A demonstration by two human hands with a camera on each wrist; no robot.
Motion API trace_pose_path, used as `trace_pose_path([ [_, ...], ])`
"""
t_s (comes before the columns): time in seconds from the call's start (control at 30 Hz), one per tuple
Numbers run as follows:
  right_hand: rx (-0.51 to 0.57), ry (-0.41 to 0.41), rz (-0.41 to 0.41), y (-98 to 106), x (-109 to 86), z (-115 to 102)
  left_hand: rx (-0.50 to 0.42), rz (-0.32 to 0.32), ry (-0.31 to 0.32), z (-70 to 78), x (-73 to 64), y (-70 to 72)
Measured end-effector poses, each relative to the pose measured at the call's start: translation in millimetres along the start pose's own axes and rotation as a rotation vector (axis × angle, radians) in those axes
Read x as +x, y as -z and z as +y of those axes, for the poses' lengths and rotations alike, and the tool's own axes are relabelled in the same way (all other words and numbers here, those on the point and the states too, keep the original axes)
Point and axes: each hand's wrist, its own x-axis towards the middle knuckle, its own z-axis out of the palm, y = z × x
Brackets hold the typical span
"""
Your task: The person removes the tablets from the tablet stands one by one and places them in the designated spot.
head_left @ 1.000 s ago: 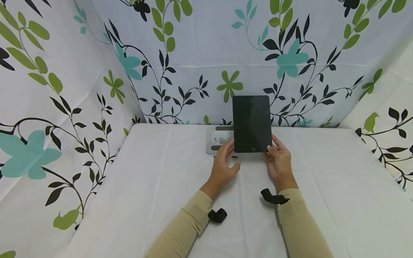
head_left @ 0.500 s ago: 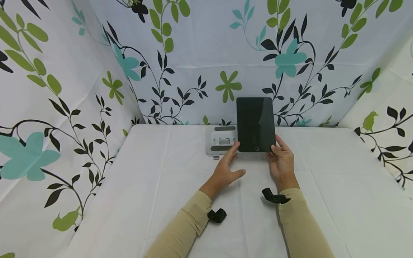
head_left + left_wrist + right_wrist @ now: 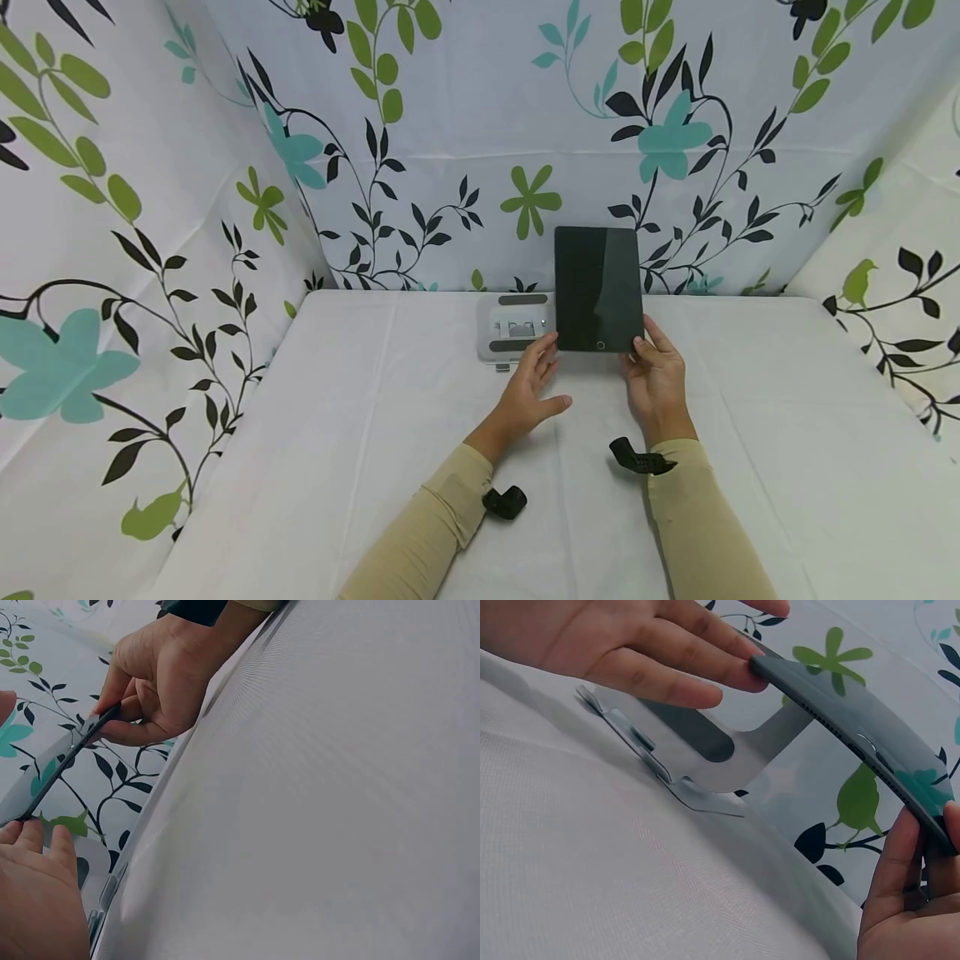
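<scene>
A black tablet [image 3: 598,287] with a round home button is held upright, its dark screen facing me, at the back of the table. My right hand [image 3: 654,379] grips its lower right corner, thumb in front and fingers behind, as the right wrist view [image 3: 915,900] also shows. My left hand [image 3: 525,400] has its fingers extended, fingertips right at the tablet's lower left edge, thumb held apart. Behind and left of the tablet lies a silver folding tablet stand [image 3: 491,329] with dark pads, partly hidden by the tablet. In the left wrist view, the tablet [image 3: 67,761] appears edge-on.
A white cloth covers the table [image 3: 450,517]. Leaf-patterned curtains [image 3: 465,108] hang behind and at both sides, close to the table's back edge. Black wrist cameras [image 3: 506,502] are strapped over both beige sleeves [image 3: 427,533].
The tablet has moved slightly right with my right hand, uncovering more of the stand. My left hand's fingers have straightened and shifted a little right along with it.
</scene>
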Motion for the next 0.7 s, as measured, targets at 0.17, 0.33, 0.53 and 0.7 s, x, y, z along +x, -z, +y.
trace_pose_path([
  [0.17, 0.002, 0.016, 0.025, 2, 0.1, -4, 0.042, -0.019, -0.021, 0.8, 0.5, -1.9],
  [0.33, -0.005, 0.022, 0.047, 5, 1.4, -8, 0.037, -0.042, -0.021, 1.2, 1.7, -4.0],
  [0.53, -0.038, 0.02, 0.073, 9, 3.8, -11, -0.01, -0.061, 0.0, -0.5, 1.4, -4.5],
  [0.7, -0.043, 0.037, 0.106, 9, 3.9, -15, -0.051, -0.139, 0.014, -1.7, 6.4, -7.4],
])
